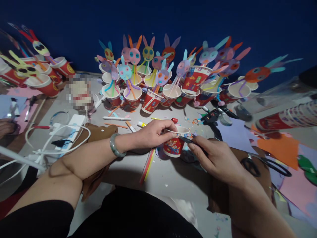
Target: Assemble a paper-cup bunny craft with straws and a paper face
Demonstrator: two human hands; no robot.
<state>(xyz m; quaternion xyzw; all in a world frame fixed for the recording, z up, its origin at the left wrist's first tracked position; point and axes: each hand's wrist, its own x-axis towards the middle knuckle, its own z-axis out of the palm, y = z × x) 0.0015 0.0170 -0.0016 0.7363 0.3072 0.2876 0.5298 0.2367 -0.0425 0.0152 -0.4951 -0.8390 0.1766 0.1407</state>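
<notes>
A red printed paper cup [172,147] stands upright near the middle of the table. My left hand [156,133] is closed on its rim from the left, with the thumb and fingers pinching the wall. From the right, my right hand [215,157] grips a small dark pointed tool [186,140] between thumb and fingers. Its tip reaches the cup's side just below the rim; whether it pierces the wall I cannot tell. Most of the tool is hidden in the hand. Beside the cup, red and yellow strips [146,168] lie on the table.
Several paper cups with rabbit-face figures [133,94] stand along the back. Black-handled scissors [266,165] and an orange sheet [279,147] lie at right, below a stack of cups [284,119]. White cables [71,129] cross the left side. Another person's hand [7,128] shows far left.
</notes>
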